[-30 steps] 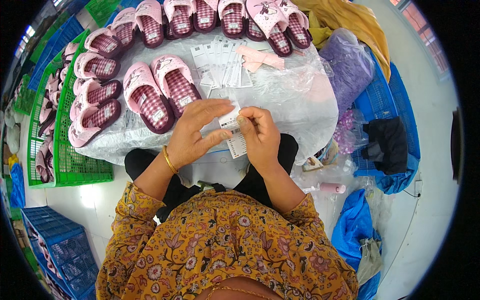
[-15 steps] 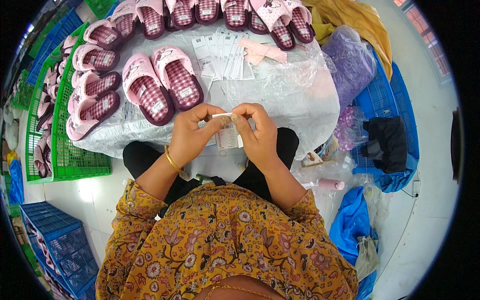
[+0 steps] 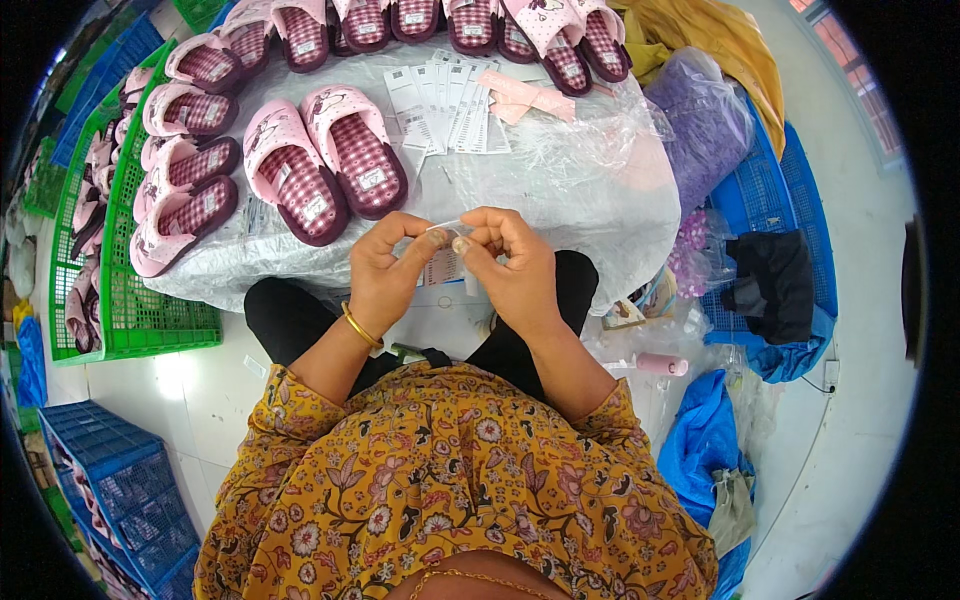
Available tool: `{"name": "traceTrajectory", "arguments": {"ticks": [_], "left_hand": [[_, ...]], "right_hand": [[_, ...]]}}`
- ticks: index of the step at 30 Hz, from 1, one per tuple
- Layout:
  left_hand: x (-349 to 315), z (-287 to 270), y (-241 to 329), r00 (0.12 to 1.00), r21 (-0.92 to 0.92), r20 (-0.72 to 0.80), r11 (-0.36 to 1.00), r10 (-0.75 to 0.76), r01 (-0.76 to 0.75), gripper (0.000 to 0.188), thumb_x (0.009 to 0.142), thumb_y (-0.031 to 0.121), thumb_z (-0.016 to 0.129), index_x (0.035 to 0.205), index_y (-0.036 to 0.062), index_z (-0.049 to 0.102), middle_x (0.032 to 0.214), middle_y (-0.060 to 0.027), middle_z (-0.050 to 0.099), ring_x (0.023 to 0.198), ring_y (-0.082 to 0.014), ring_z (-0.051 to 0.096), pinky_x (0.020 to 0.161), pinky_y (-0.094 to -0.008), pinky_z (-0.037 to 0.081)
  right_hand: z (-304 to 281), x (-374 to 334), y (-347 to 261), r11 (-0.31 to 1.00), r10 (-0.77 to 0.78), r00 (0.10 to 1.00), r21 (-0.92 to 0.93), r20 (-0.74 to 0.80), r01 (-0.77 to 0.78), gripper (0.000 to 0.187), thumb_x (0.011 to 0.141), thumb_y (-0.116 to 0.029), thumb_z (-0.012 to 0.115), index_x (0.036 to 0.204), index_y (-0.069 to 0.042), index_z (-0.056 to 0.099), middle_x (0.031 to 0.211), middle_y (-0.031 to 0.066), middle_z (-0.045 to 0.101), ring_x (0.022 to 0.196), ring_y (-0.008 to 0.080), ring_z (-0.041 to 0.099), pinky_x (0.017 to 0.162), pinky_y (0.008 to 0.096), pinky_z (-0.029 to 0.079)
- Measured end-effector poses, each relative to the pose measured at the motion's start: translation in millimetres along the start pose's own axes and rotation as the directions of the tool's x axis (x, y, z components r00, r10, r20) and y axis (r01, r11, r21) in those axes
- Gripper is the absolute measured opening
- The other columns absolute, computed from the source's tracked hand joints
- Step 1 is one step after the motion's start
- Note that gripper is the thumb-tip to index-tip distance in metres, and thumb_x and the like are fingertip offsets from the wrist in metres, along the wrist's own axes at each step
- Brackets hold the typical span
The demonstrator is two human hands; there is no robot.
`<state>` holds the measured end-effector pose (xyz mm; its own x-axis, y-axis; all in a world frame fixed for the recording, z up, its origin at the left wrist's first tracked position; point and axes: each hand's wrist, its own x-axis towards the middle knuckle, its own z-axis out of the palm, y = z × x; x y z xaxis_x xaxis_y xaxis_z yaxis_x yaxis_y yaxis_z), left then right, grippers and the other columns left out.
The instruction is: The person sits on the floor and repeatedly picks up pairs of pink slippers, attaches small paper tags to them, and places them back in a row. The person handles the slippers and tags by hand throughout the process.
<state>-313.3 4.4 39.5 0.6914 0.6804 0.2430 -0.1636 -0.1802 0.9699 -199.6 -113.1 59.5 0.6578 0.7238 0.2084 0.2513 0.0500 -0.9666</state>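
Observation:
Between my two hands, over the near edge of the covered table, is a white printed paper tag (image 3: 441, 267). My left hand (image 3: 385, 268) pinches it with thumb and forefinger. My right hand (image 3: 517, 272) is closed in a pinch at the tag's other side, its thumb a little apart from the left one. The tag's upper edge looks bent, and fingers cover part of it. Just beyond my left hand lies a pair of pink slippers, a left slipper (image 3: 306, 197) and a right slipper (image 3: 368, 168), with maroon checked insoles. Farther off is a fan of white tags (image 3: 440, 112).
More pink slippers (image 3: 190, 218) line the table's left and far edges. Pale pink strips (image 3: 532, 98) lie beside the tags. A green crate (image 3: 160, 330) of slippers stands left, a blue crate (image 3: 130, 490) below it. At right are a purple bag (image 3: 700, 130) and blue crate (image 3: 810, 215).
The tag has tipped and bent between my fingers, so less of its printed face shows. My thumbs have moved slightly apart, and my left forearm has shifted a little right.

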Motion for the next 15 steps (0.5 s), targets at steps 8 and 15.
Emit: {"name": "traceTrajectory", "arguments": {"ticks": [8,15], "left_hand": [[-2,-1,-4,0.998,0.131,0.021,0.989,0.06,-0.063,0.006,0.086,0.008,0.07,0.087,0.0022,0.069,0.081,-0.003,0.064,0.078,-0.0118,0.058,0.072,-0.0262,0.045],[6,-8,4,0.953,0.321,0.211,0.905,0.218,-0.278,0.009,0.089,0.01,0.066,0.088,0.0011,0.068,0.085,-0.0047,0.066,0.078,-0.0115,0.058,0.072,-0.0259,0.045]], "right_hand": [[-2,0,-3,0.996,0.088,0.995,0.023,0.053,-0.089,0.03,0.083,-0.002,0.068,0.112,0.0,0.059,0.077,0.0023,0.065,0.065,0.0051,0.056,0.06,0.0217,0.047],[-4,-1,13,0.993,0.107,0.993,0.046,0.044,-0.11,0.021,0.084,-0.004,0.068,0.103,0.001,0.062,0.078,0.003,0.066,0.066,0.0053,0.057,0.06,0.0219,0.047]]}}
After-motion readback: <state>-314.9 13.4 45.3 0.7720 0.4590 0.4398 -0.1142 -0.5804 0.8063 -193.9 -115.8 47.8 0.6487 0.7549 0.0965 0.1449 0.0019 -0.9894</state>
